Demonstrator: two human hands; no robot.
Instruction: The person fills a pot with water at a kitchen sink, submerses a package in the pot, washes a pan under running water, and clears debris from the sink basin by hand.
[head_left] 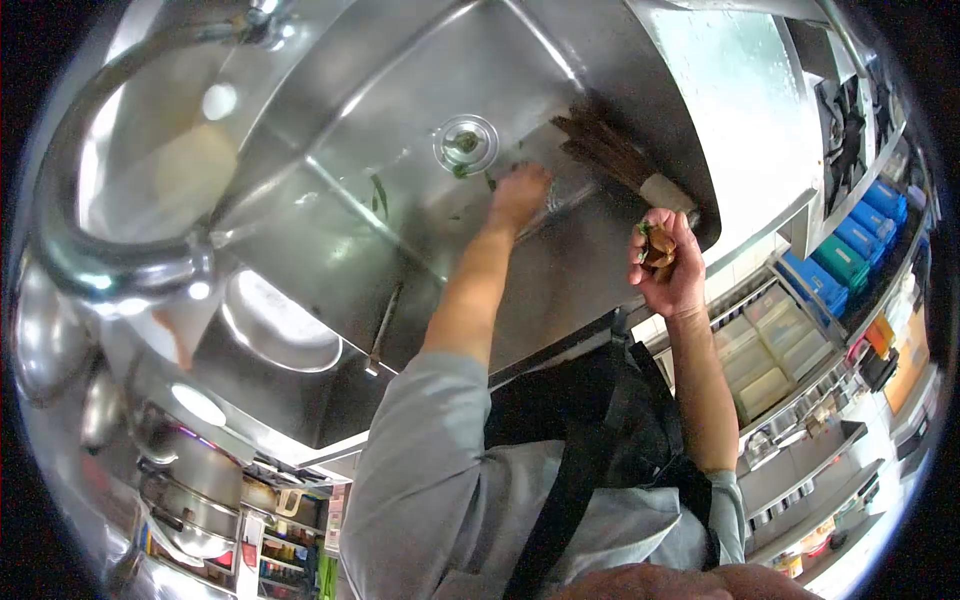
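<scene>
My left hand (522,192) reaches down to the floor of a steel sink (340,260), just right of the round drain (466,143). Its fingers are curled together, and whatever they pinch is hidden. Green scraps (379,192) lie on the wet metal around the drain and in it. Nearer my body, at the sink's right edge, my right hand (672,262) is cupped palm up, fingers wrapped round several brown pieces (657,247) with a bit of green. A bundled brown brush (612,150) with a pale band rests in the sink just beyond it.
A thick curved metal pipe (75,200) arches at the left. A steel bowl (282,320) and a thin rod (385,325) lie left of my left arm. Stacked pots (195,490) stand at lower left. A white counter (745,110), blue bins (815,282) and shelves are at right.
</scene>
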